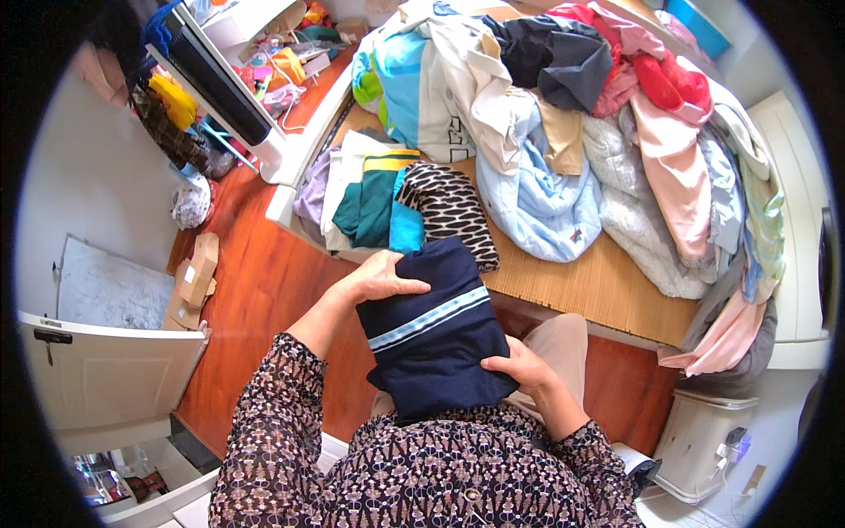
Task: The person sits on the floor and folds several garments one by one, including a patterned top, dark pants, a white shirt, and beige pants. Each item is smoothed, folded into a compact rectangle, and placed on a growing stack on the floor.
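A folded navy garment (429,330) with a light blue and white stripe lies over my lap, held between both hands. My left hand (383,277) grips its upper left edge, thumb on top. At the lower right edge my right hand (525,366) holds it, thumb on top and fingers hidden underneath. Just beyond, on the bed's corner, are folded clothes: a black-and-cream patterned one (452,208), a bright blue one (405,228), a green one with a yellow band (373,204), a white one (335,191) and a purple one (313,191).
A large heap of loose clothes and bedding (541,99) covers much of the bed, whose bamboo mat (581,297) shows at the near side. Left are a white-framed stand (224,86), flattened cardboard (198,277) and a door (119,376). A lidded bin (703,442) stands at lower right.
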A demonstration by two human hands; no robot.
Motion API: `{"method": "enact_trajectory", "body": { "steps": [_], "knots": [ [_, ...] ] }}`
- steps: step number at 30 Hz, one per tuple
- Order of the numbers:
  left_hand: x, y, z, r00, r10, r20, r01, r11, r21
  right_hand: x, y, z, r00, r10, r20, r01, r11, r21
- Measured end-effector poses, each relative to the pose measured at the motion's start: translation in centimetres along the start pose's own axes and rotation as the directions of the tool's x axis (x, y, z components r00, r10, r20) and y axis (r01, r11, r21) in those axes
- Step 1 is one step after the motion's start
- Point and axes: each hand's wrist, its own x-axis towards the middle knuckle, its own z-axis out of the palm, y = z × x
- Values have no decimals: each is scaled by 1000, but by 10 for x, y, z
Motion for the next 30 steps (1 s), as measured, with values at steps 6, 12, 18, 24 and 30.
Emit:
{"method": "enact_trajectory", "body": {
  "steps": [6,12,18,24,30],
  "knots": [
    [35,59,-64,996,34,-80,-9,956,292,33,-55,-5,996,-88,34,89,995,-37],
    [83,112,-114,951,245,-187,-113,843,527,76,-108,-20,989,-145,30,146,989,-11],
    [145,154,-122,928,115,-354,228,575,786,147,-118,-63,954,-266,-137,235,950,-208],
    [191,49,-12,945,267,-191,-26,642,766,188,-86,-129,723,-590,-358,78,586,-807],
    [191,11,23,917,339,-212,-35,596,802,184,-114,-175,508,-818,-270,71,352,-933]
  ]
}}
